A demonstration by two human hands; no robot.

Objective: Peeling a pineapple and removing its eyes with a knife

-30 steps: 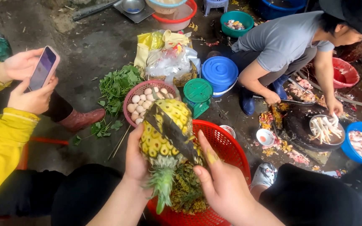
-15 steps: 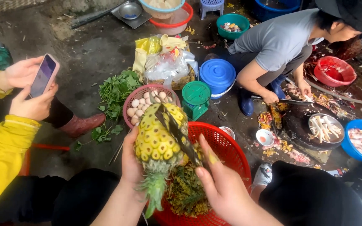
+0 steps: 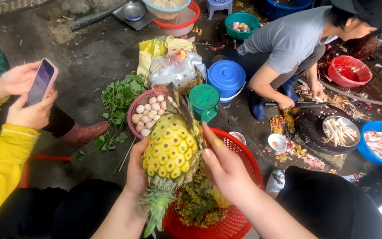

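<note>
Gripping pineapple [image 3: 169,150] w/ left hand [image 3: 137,170], right hand [image 3: 226,170] closed round knife [image 3: 185,110], now slicing further down, peel dropping into basket [image 3: 244,157].

Wearer's left hand [image 3: 137,175] and right hand [image 3: 226,170]: bare, no gloves or rings visible, forearms unsleeved. Black trousers at lower frame, both sides.

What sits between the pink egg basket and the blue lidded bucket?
In the head view, a green lidded container sits between the egg basket and the blue bucket.
</note>
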